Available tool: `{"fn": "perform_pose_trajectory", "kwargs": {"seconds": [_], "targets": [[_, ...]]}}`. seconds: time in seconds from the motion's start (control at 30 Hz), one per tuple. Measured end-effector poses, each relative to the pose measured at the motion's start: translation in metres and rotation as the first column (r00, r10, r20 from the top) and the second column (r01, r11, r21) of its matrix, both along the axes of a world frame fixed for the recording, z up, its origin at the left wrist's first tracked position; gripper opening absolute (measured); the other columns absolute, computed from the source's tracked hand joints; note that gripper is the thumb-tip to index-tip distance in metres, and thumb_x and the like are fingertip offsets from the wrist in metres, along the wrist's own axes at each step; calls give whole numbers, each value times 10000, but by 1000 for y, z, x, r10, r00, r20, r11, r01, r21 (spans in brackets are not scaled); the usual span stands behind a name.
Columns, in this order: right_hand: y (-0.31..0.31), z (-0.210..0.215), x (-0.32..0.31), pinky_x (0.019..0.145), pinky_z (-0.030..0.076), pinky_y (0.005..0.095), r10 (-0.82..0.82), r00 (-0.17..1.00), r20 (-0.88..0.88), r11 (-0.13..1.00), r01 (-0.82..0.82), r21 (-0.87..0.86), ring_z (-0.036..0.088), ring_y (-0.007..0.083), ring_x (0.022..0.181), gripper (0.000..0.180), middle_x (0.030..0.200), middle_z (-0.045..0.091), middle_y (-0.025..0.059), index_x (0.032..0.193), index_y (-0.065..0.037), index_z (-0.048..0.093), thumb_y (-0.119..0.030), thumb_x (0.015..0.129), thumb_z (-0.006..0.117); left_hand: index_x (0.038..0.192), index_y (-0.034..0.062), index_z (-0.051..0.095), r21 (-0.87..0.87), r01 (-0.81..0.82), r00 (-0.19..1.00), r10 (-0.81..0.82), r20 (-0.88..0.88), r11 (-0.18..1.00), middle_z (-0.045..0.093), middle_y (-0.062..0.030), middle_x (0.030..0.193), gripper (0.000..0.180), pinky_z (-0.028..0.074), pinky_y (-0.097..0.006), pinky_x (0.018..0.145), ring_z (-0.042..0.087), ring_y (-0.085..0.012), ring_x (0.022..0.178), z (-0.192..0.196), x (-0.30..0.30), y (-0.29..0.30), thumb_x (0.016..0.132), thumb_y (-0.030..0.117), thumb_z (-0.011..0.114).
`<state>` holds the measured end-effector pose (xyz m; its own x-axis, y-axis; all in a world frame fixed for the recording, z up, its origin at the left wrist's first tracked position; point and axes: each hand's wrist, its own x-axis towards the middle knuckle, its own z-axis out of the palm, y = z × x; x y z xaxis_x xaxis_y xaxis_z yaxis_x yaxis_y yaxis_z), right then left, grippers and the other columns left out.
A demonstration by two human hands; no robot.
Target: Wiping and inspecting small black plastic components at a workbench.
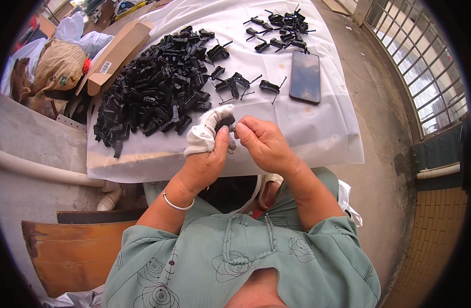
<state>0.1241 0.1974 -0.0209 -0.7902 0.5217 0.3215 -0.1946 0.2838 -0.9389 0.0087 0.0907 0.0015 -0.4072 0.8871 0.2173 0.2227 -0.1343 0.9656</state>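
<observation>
Near the table's front edge, my left hand (pixel 211 149) is closed around a small black plastic part (pixel 227 122). A white cloth glove (pixel 207 128) covers its fingers, while the thumb is bare. Right beside it, my right hand (pixel 263 141) is closed in a pinch against the held part; what lies between its fingertips is too small to make out. Just beyond my hands are a few black parts with thin rods sticking out (pixel 234 85), and one more such part (pixel 270 86) to their right.
A large heap of black plastic parts (pixel 158 82) covers the table's left side. A smaller group of parts with rods (pixel 284 28) lies at the far right, near a phone (pixel 305 77). White sheeting covers the table (pixel 317 136). A cardboard box (pixel 117 56) stands at the left.
</observation>
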Motion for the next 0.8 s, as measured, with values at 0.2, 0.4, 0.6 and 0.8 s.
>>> {"fn": "perform_pose_trajectory", "kwargs": {"seconds": [0.2, 0.4, 0.6, 0.8], "targets": [[-11, 9, -8, 443, 338, 192, 99, 995, 2, 959, -95, -266, 387, 20, 511, 244, 658, 461, -42, 830, -49, 547, -234, 958, 453, 1162, -46, 474, 39, -99, 979, 104, -178, 994, 554, -131, 1019, 288, 471, -260, 764, 558, -172, 879, -9, 1, 0, 875, -30, 454], [-16, 5, -11, 398, 325, 197, 58, 995, -82, 909, -86, -407, 369, 23, 479, 245, 627, 457, -43, 785, -64, 523, -213, 962, 442, 1114, -56, 492, 154, -99, 932, 146, -332, 983, 557, -166, 1028, 268, 448, -299, 837, 564, -252, 935, -5, 5, 5, 848, -58, 457], [-18, -8, -22, 470, 339, 210, -125, 988, -92, 979, 107, -174, 364, 30, 541, 274, 614, 436, -58, 725, -48, 503, -193, 954, 459, 1099, -60, 500, 252, -97, 798, 226, -559, 963, 555, -187, 1019, 284, 453, -318, 825, 568, -298, 936, -11, 3, 7, 817, -75, 473], [1, 5, -21, 505, 351, 224, 7, 1000, -9, 974, -9, -228, 387, 55, 572, 245, 612, 471, -23, 769, -16, 546, -190, 934, 495, 1078, -54, 526, 215, -59, 800, 175, -574, 975, 566, -188, 1001, 282, 458, -326, 826, 576, -310, 921, 0, -10, 4, 799, -78, 489]]}}
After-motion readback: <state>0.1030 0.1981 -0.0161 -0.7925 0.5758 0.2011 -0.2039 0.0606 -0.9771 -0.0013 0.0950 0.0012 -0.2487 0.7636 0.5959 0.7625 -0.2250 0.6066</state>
